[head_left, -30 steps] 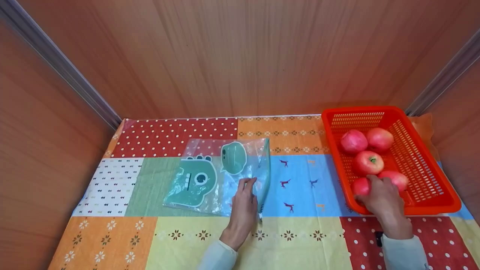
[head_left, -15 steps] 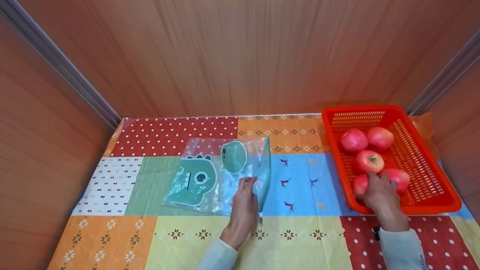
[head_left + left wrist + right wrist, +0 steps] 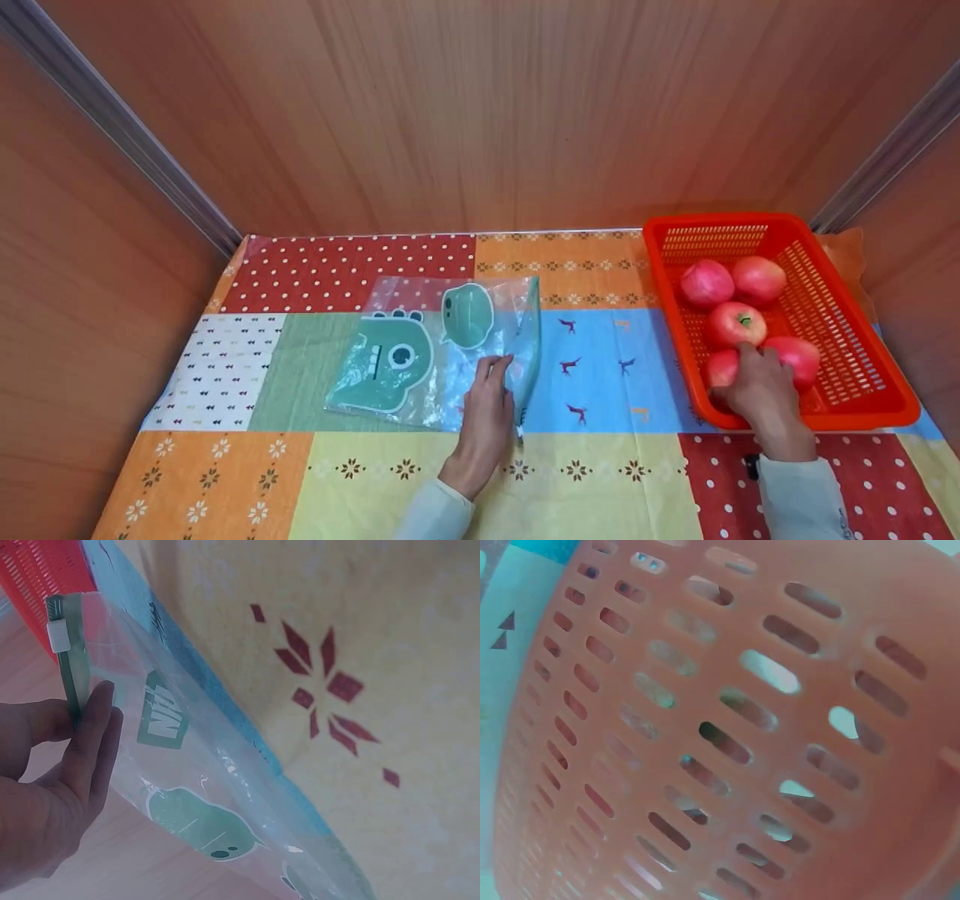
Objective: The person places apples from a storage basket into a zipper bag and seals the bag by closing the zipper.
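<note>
A clear zip bag with green cartoon prints lies flat on the patchwork cloth in the head view. My left hand is at its right end; in the left wrist view, thumb and fingers pinch the bag's green zip edge, near a white slider. On the right, my right hand reaches into a red plastic basket and grips an apple, partly covering it. Another apple sits close beside the fingers. The right wrist view holds mostly the basket's slotted wall, which hides that hand.
Several apples share the basket, including one with a green stem just beyond my right hand. Wooden panels close off the back and both sides. Patchwork cloth covers the table.
My right hand has shifted slightly up and left round the apple, and the apple beside it has moved a little to the right. The left hand and the bag stay in place.
</note>
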The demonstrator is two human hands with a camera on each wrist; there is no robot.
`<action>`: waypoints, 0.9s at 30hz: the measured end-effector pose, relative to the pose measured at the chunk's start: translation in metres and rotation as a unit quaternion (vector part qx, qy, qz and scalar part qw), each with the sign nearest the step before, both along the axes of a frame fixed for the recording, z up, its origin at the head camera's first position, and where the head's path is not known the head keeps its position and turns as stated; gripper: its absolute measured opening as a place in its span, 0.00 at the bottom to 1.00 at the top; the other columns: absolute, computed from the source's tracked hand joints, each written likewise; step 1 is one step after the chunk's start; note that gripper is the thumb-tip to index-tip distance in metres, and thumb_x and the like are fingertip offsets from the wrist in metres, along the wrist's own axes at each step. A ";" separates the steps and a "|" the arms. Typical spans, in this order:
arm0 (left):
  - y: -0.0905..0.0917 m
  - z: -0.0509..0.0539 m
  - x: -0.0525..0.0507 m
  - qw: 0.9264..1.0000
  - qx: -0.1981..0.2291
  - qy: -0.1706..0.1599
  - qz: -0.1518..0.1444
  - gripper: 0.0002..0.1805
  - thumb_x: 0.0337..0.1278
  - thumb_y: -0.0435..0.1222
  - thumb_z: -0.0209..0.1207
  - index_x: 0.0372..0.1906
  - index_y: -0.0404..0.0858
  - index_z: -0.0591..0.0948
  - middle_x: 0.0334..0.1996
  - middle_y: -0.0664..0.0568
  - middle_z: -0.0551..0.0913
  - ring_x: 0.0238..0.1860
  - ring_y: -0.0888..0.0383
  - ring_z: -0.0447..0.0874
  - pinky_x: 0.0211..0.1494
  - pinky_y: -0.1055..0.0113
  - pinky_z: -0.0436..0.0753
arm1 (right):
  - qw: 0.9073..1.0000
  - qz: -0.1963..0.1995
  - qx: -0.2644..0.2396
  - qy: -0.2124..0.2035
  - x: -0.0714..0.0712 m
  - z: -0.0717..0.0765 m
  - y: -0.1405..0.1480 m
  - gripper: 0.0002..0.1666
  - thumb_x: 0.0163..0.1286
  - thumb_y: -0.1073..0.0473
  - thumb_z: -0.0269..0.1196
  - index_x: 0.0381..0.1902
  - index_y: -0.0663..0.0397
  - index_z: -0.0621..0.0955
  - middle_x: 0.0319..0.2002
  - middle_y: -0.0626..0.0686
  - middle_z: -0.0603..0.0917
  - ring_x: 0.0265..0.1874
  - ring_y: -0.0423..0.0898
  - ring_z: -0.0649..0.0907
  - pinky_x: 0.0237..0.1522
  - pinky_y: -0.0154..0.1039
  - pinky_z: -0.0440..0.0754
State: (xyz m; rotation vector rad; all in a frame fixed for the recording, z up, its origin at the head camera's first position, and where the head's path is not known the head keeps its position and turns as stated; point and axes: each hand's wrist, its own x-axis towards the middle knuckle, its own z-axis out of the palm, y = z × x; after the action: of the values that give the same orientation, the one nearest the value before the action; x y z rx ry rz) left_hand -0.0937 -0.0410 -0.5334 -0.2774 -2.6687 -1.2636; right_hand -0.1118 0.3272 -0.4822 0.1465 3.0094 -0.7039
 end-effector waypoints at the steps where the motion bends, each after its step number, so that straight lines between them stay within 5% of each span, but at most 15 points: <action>1: 0.000 0.000 0.000 1.000 0.001 0.000 0.000 0.27 0.68 0.18 0.57 0.70 0.31 0.76 0.63 0.47 0.77 0.56 0.51 0.84 0.67 0.54 0.84 | 1.000 -0.003 -0.006 -0.002 0.000 0.000 0.001 0.31 0.62 0.64 0.69 0.55 0.76 0.68 0.42 0.74 0.75 0.45 0.73 0.74 0.50 0.71 0.76; 10: 0.000 -0.002 0.001 1.000 0.011 -0.003 -0.001 0.27 0.68 0.18 0.57 0.70 0.32 0.76 0.64 0.46 0.76 0.62 0.49 0.82 0.70 0.52 0.81 | 0.999 0.003 -0.022 0.046 0.002 -0.002 0.000 0.23 0.63 0.64 0.69 0.48 0.71 0.72 0.30 0.61 0.79 0.31 0.59 0.80 0.37 0.58 0.82; 15: -0.001 -0.002 0.001 1.000 0.017 -0.006 -0.005 0.28 0.69 0.19 0.58 0.71 0.34 0.75 0.66 0.45 0.75 0.68 0.49 0.77 0.74 0.48 0.77 | 0.997 0.011 -0.012 0.076 0.006 0.004 -0.001 0.31 0.60 0.63 0.74 0.52 0.75 0.72 0.35 0.68 0.81 0.35 0.64 0.80 0.39 0.65 0.84; 22: -0.001 -0.003 -0.003 0.999 0.032 -0.024 -0.002 0.28 0.68 0.18 0.59 0.71 0.32 0.75 0.64 0.47 0.77 0.65 0.49 0.80 0.72 0.50 0.79 | 0.998 -0.010 -0.004 0.055 0.009 0.019 -0.006 0.43 0.58 0.61 0.78 0.63 0.78 0.70 0.48 0.76 0.76 0.44 0.72 0.76 0.47 0.72 0.83; 27: -0.001 -0.004 -0.006 0.999 0.041 -0.022 -0.003 0.27 0.67 0.17 0.59 0.70 0.30 0.75 0.63 0.45 0.77 0.62 0.47 0.81 0.70 0.50 0.80 | 0.995 -0.018 0.009 0.093 0.011 0.030 -0.015 0.45 0.54 0.62 0.80 0.63 0.77 0.71 0.49 0.77 0.76 0.44 0.74 0.77 0.47 0.74 0.82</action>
State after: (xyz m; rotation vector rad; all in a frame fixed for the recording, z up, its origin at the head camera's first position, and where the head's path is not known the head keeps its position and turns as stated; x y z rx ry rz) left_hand -0.0994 -0.0421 -0.5373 -0.2503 -2.6461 -1.3931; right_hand -0.1008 0.3123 -0.4520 0.1439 3.1984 -0.7319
